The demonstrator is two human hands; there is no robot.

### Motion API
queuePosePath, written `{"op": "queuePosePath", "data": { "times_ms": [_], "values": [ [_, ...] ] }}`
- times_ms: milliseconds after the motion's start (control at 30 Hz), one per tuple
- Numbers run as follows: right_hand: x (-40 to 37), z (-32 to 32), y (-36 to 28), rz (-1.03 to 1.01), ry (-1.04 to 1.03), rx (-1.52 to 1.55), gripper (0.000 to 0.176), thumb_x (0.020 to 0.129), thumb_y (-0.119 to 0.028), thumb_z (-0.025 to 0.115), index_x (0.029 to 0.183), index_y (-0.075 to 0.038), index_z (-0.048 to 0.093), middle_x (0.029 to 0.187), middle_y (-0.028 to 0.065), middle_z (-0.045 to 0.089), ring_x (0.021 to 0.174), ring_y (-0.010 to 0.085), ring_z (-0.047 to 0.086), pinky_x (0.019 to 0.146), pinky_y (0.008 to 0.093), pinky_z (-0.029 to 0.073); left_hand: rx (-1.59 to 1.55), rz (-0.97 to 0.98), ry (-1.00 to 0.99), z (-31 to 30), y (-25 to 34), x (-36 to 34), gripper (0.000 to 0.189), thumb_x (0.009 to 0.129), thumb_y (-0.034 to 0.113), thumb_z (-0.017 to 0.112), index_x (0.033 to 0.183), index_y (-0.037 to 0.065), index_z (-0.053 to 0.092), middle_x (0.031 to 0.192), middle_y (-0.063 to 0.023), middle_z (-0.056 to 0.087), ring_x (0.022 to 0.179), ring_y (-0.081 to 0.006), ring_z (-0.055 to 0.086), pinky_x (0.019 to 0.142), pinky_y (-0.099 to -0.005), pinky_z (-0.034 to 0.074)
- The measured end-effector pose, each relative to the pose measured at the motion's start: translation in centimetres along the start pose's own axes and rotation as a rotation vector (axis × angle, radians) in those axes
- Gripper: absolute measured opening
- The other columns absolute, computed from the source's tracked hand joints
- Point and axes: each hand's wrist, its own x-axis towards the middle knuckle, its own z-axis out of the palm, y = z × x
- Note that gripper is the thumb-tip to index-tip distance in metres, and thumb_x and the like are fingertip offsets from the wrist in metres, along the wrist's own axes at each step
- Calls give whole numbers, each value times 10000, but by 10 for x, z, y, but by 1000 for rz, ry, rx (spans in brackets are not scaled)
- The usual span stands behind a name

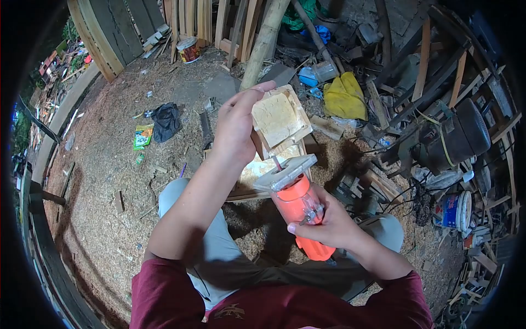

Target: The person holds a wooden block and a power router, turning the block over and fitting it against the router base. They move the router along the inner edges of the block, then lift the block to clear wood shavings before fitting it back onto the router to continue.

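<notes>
My left hand grips a small square wooden piece by its left side, its pale dusty face turned toward me. In my right hand is an orange trim router, fingers wrapped round its body. The router's clear base plate points up and away from me, and its thin bit comes close to the lower edge of the wooden piece. Behind them, between my knees, a wooden surface coated in pale dust is partly hidden by the tool and my arm.
Sawdust and shavings cover the ground. A black plastic bag and a green packet lie at left. A round tub stands by leaning boards. On the right are a yellow cloth, a dark motor, cords and a bucket.
</notes>
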Motion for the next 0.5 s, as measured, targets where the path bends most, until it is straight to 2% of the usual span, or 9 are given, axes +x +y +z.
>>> {"op": "queuePosePath", "data": {
  "times_ms": [500],
  "values": [
    [-2,2,-3,7,10,13,606,848,-136,866,1341,-23,534,1133,13,637,1034,83,594,936,297,505,5,-4,-11,-1,0,0,433,1026,192,515,1372,-49,614,1292,-193,679,1169,-265,693,1006,-400,570]
  ]
}}
